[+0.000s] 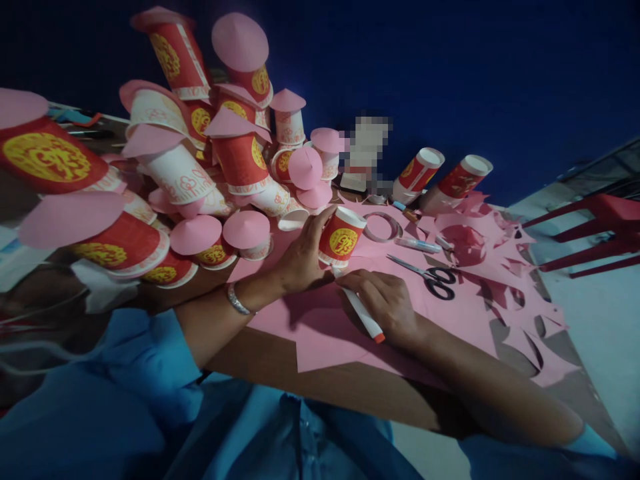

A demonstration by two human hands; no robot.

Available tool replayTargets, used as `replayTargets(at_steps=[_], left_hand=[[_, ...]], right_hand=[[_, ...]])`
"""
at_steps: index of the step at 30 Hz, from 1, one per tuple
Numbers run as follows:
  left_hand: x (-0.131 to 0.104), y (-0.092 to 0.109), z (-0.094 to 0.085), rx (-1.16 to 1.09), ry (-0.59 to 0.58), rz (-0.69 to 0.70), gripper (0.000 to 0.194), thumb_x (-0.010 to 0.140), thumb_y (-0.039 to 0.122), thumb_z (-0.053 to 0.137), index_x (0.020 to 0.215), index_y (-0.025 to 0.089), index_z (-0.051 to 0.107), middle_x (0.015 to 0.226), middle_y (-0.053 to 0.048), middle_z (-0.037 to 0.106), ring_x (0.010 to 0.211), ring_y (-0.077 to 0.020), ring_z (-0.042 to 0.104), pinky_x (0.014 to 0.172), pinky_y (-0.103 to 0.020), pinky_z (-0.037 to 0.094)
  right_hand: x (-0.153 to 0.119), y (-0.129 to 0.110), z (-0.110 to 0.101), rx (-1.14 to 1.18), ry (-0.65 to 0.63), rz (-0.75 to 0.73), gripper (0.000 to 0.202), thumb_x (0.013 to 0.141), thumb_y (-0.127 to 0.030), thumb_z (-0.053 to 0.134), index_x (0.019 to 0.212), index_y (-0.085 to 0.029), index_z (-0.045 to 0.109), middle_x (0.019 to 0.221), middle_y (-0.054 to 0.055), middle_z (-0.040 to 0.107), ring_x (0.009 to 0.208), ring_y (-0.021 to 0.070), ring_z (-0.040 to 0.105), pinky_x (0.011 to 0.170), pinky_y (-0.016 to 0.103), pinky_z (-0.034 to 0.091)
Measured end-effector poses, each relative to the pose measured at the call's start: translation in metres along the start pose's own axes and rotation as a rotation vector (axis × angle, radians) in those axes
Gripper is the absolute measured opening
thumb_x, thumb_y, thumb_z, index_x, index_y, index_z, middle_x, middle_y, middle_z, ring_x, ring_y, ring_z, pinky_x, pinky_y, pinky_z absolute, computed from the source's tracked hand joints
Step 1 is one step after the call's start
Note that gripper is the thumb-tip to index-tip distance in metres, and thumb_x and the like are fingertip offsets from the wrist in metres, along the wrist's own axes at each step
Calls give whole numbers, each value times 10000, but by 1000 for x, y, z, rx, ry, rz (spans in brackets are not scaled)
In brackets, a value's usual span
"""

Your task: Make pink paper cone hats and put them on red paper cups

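Observation:
A red paper cup [342,239] with a yellow emblem and white base is gripped in my left hand [311,257], tilted above the pink paper. My right hand [383,300] is closed around a white marker [364,316] with an orange-red end, which points down toward me. The marker's other end meets the lower rim of the cup, though I cannot tell whether it touches. Under both hands lie pink paper sheets [320,330]. Black-handled scissors [425,275] rest partly open to the right of my right hand.
Several cups with pink cone tops [239,157] are piled at the left. Two cup stacks [423,170] stand at the back right. A tape roll [383,227] and a clear tube-like pen [419,245] lie behind the scissors. Pink offcuts [543,347] cover the right side; beyond is a red stool [600,230].

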State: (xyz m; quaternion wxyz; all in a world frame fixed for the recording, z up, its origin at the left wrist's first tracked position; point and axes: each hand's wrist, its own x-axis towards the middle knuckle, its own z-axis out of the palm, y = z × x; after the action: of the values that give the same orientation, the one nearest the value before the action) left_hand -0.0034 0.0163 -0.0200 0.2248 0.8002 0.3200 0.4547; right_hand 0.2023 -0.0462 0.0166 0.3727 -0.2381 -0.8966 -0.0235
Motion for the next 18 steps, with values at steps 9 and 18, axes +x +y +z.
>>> replayTargets(at_steps=[9,18], left_hand=[[0,1,-1,16,11,-63,1129,753,324,848,1650,237,167,1663,-214,345,1520,-385,397,1233,-559,394],[1,1,-4,-1,0,-56,1153,745,391,864,1650,234,168,1670,-229,334,1511,-400,408,1224,-569,400]], right_hand=[[1,-1,-3,13,28,-17,169,973,-141,635,1137,-133,593,859,81,755,693,177,724,595,286,566],[2,-2,-6,-1,26,-30,186,971,-116,627,1153,-129,596,890,93,769,723,178,743,620,275,574]])
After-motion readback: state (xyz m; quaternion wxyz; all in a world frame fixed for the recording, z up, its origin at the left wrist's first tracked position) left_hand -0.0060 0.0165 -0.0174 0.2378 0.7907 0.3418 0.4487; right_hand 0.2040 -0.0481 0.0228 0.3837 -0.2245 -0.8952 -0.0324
